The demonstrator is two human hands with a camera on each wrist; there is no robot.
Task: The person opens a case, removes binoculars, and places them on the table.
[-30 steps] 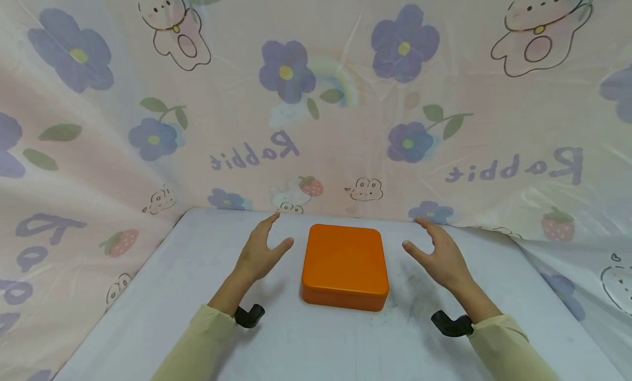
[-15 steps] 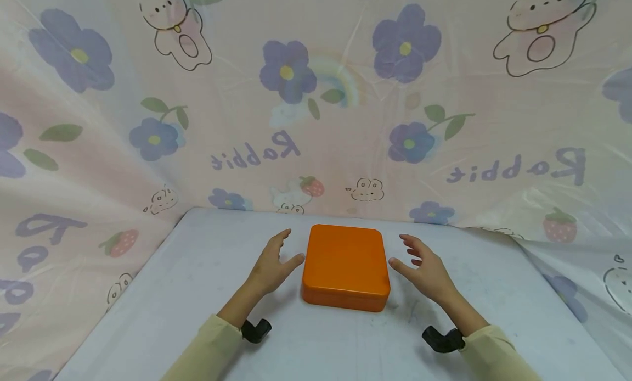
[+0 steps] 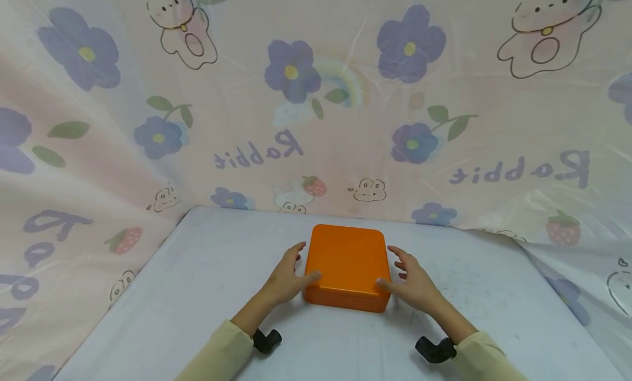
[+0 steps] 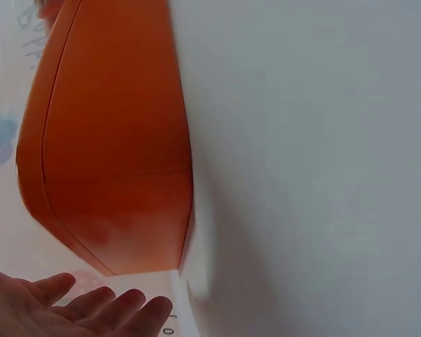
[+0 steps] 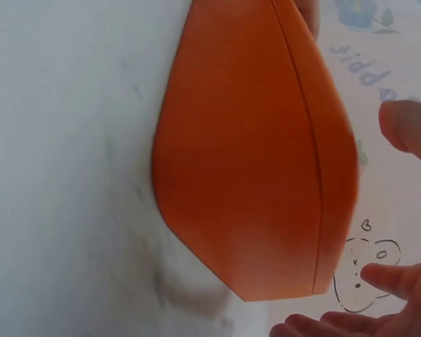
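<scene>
Fingers of the left hand (image 3: 286, 282) and right hand (image 3: 413, 285), relaxed and unclenched, flank the closed orange box (image 3: 348, 260), its inside hidden.

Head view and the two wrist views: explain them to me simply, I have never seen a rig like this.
There is no robot: these are a person's left hand and right hand, below pale yellow sleeves. The wide picture comes from a camera worn on the head, looking forward and down. The other two come from a camera on each wrist, so each shows a side of the orange box close up and tipped sideways. The box lies flat on a white table, before a printed cloth. Nothing looks gripped: the relaxed fingers flank the box, thumbs near its front corners. Whether the thumbs touch it, I can't tell.
</scene>
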